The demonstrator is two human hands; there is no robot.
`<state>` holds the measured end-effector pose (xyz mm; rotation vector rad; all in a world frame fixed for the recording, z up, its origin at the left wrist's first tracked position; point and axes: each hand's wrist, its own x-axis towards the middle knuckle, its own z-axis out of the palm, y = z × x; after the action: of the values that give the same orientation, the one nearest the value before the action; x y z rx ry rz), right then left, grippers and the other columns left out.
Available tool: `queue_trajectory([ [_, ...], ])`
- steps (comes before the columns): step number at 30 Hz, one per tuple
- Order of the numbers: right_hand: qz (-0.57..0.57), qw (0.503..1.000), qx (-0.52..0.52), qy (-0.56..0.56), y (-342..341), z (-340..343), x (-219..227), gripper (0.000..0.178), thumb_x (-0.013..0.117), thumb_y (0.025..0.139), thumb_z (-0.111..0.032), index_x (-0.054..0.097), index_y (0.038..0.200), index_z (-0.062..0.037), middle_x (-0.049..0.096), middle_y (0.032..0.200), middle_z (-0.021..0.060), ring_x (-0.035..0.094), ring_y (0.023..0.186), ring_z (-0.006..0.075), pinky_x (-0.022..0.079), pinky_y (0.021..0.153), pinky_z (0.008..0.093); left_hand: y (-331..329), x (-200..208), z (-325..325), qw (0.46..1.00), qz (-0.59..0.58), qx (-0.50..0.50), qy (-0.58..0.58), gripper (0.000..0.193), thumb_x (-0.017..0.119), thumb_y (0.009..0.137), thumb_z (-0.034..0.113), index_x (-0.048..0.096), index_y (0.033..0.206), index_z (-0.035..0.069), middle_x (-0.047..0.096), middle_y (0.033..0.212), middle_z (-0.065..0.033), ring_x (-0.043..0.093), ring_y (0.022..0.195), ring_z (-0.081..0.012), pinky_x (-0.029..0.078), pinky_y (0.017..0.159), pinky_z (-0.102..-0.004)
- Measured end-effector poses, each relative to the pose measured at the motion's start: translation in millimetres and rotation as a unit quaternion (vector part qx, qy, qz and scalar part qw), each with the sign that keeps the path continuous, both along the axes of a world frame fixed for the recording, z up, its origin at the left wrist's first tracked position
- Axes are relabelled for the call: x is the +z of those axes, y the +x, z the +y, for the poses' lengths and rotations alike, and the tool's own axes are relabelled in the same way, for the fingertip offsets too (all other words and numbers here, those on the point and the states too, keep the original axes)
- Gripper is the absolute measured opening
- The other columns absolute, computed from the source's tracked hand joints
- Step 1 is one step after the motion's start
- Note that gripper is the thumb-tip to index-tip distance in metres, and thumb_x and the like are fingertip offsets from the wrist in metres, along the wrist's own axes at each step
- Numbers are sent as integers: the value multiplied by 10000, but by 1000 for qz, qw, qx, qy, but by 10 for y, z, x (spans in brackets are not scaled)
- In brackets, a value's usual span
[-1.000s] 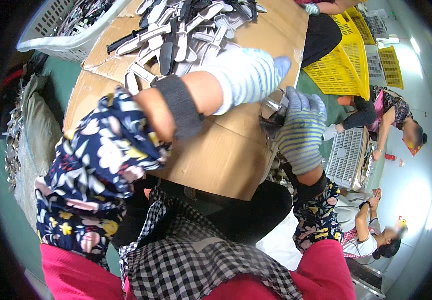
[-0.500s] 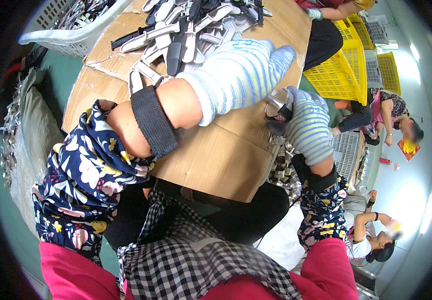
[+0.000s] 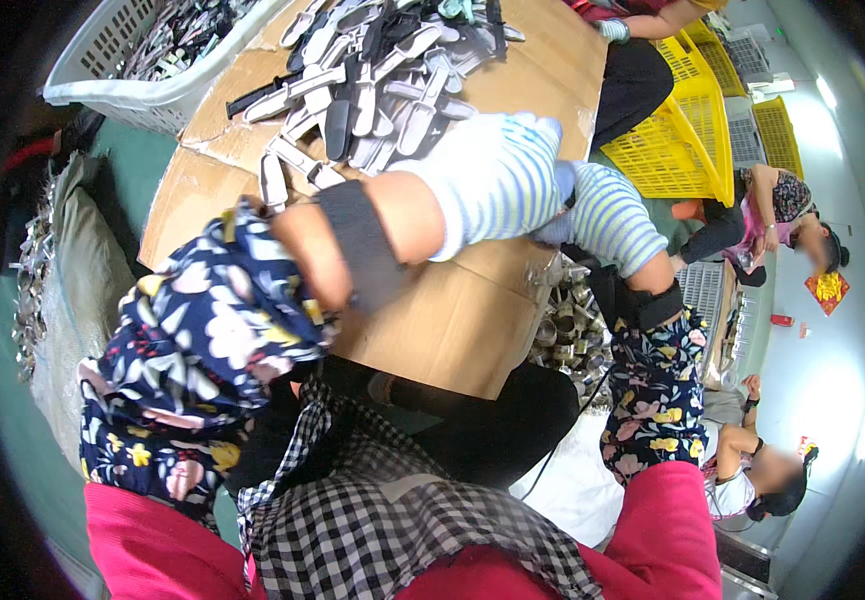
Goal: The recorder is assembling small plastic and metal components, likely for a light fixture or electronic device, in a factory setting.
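My left hand (image 3: 498, 185), in a blue-and-white striped glove, reaches across the cardboard with its fingers bent. It meets my right hand (image 3: 613, 220), gloved alike and closed, past the right part of the cardboard. Whatever lies between the two hands is hidden by the gloves. Beyond my left hand is a pile of long, flat handle-like pieces (image 3: 418, 115), white, grey and black. Below my right hand lie many shiny metal cup-like pieces (image 3: 568, 325).
The brown cardboard (image 3: 433, 330) covers the work surface before my lap. A white basket (image 3: 143, 95) of small parts stands at far left, above a pale sack (image 3: 83, 290). Yellow crates (image 3: 678, 150) stand at right. A co-worker's gloved hand (image 3: 613, 30) shows at the far edge; other people sit farther right.
My hands have come together, the left lower and the right slightly higher. The shiny metal piece in my right hand has gone out of sight behind the gloves.
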<state>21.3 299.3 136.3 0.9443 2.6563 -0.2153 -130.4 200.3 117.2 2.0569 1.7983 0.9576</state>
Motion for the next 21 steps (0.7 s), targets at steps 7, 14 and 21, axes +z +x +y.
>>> queue_trajectory([
  [7,18,997,65,-28,247,498,-287,536,758,573,-473,666,827,-10,648,819,220,630,797,363,502,749,409,419,-433,416,998,-23,-24,-47,353,398,920,353,540,1012,42,628,882,-227,604,849,-380,466,774,-446],
  [14,12,974,13,228,185,-132,6,965,732,555,-587,417,1267,-16,527,1132,161,488,1091,325,302,1002,443,207,-548,1115,978,84,-59,-184,458,298,925,370,607,1071,64,607,1051,-236,570,1026,-366,444,875,-425],
  [21,-11,996,-5,86,109,653,87,505,773,565,-395,670,890,-23,674,814,146,654,778,283,495,736,383,346,-385,1108,984,82,15,-155,373,285,952,324,529,1110,91,610,1005,-236,582,957,-380,461,813,-447],
])
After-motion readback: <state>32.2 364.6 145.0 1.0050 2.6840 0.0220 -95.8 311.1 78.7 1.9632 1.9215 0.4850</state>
